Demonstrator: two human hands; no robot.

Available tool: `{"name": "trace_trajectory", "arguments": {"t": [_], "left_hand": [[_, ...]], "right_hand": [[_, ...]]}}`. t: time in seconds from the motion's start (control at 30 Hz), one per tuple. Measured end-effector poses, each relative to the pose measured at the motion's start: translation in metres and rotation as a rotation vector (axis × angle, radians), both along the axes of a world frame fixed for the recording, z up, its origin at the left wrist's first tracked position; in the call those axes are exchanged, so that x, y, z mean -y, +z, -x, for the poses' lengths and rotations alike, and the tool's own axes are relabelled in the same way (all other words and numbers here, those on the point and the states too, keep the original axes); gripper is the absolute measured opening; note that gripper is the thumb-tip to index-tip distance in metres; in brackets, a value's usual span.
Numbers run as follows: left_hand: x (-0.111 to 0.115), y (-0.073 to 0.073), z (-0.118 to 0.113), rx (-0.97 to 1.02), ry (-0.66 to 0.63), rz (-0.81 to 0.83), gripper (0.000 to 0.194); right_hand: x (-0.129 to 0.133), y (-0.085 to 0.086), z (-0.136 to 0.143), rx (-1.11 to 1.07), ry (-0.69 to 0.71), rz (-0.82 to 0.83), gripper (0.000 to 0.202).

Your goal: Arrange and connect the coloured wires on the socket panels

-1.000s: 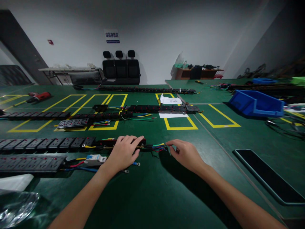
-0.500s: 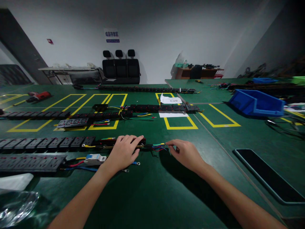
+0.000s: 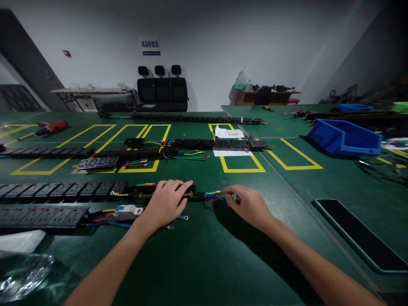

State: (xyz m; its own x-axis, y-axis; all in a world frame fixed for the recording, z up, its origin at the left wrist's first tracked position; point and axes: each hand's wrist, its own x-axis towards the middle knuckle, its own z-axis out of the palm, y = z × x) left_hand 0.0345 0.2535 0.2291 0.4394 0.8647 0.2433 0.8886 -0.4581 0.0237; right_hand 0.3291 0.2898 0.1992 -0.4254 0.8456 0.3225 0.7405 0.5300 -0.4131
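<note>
My left hand (image 3: pixel 166 200) lies over a narrow dark socket strip (image 3: pixel 191 189), fingers curved across its top and thumb on the near side. From the strip's right end comes a bundle of thin coloured wires (image 3: pixel 212 195), green-yellow, blue and red. At their tips my right hand (image 3: pixel 247 203) pinches a wire end between thumb and forefinger. Left of my left hand lies a long black socket strip (image 3: pixel 86 191) with a yellow ring-terminal wire. Nearer is another socket strip (image 3: pixel 44 216), its red, blue and yellow wires leading to a white-and-blue circuit breaker (image 3: pixel 127 211).
A phone (image 3: pixel 357 233) lies to the right, with a blue bin (image 3: pixel 344 138) beyond it. Farther back are more socket strips (image 3: pixel 197 144), a paper sheet (image 3: pixel 228 133) and a red power drill (image 3: pixel 52 127). Clear plastic wrap (image 3: pixel 24 276) is at the near left.
Both hands stay almost in place on the strip and the wire ends. The whole view has shifted very slightly.
</note>
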Motion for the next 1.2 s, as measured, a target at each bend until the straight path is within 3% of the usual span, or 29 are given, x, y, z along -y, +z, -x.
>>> {"name": "trace_trajectory", "arguments": {"t": [0.23, 1.2], "left_hand": [[-0.0005, -0.0005, -0.0002, 0.003, -0.001, 0.016, 0.051], [-0.0005, -0.0001, -0.0004, -0.005, 0.008, 0.014, 0.052]], "right_hand": [[0.0000, -0.0007, -0.0003, -0.023, 0.057, -0.003, 0.030], [-0.0009, -0.0036, -0.0005, -0.015, 0.058, -0.021, 0.031]]}}
